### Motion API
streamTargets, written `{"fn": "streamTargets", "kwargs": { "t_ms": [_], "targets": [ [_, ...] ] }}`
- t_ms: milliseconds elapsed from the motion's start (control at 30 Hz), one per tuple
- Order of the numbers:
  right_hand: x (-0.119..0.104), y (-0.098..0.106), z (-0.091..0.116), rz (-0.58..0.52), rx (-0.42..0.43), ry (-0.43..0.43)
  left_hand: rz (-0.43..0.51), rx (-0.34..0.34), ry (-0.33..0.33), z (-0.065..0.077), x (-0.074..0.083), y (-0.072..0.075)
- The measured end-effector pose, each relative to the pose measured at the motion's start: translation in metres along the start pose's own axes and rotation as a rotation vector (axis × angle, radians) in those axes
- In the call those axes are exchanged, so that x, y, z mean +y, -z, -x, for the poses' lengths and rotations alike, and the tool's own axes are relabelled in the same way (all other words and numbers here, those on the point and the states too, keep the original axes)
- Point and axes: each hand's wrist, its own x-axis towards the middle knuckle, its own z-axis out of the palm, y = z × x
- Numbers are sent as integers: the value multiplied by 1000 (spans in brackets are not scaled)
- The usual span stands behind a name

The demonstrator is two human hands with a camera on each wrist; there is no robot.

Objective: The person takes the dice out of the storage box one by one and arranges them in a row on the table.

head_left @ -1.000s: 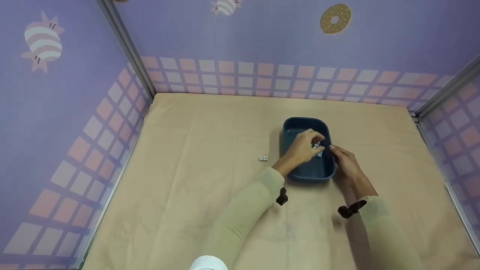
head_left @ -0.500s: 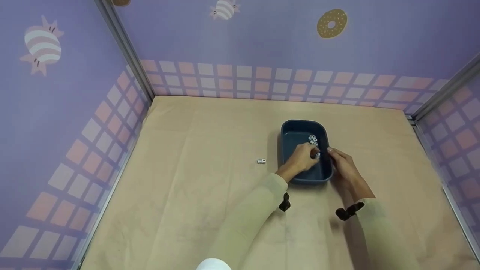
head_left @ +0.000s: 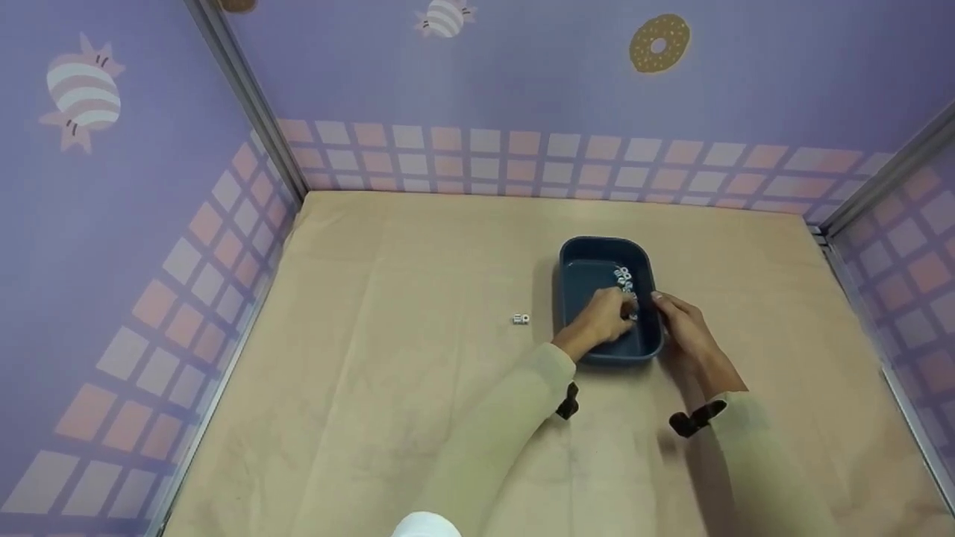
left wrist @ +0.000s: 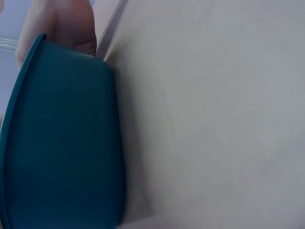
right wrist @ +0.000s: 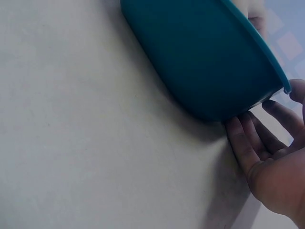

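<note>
A dark blue rectangular bin (head_left: 597,360) stands on the cloth, right of centre. Inside it, small white cubes with dark marks, like dice (head_left: 623,277), lie in a line near the right wall. My left hand (head_left: 600,317) reaches over the near left rim, fingers and thumb curled together around one of the dice, partly hidden by the fingers. My right hand (head_left: 690,328) grips the bin's right side. In the right wrist view its thumb (right wrist: 298,89) hooks over the rim while the fingers (right wrist: 243,145) touch the outer wall low down.
Two more dice (head_left: 520,319) sit side by side on the beige cloth (head_left: 403,358) left of the bin. Purple patterned panels (head_left: 477,82) wall the table at the back and both sides. A white round object (head_left: 425,526) shows at the bottom edge.
My left hand has moved lower and slightly nearer inside the bin, its fingers closing together, and more dice show beyond it. The right hand stays on the bin's side.
</note>
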Motion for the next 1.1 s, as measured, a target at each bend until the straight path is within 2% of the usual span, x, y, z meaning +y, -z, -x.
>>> {"fn": "streamTargets", "kwargs": {
  "t_ms": [267,400,567,700,867,967,1100],
  "targets": [
    [1,5,2,1,-7,30,-99,-24,-2,-3,3,-5],
    [0,4,2,-11,2,8,-111,-29,26,-1,6,-6],
    [-7,-1,8,4,6,2,-91,-5,25,1,8,-1],
    [-17,-3,15,32,-1,18,-44,7,-29,4,12,17],
    [-26,-6,23,48,-6,18,39,-35,-156,16,14,50],
    [-17,-3,15,34,-6,22,55,-28,-220,25,12,69],
    [-3,2,3,57,-5,56,46,-8,-260,37,3,94]
  ]
}}
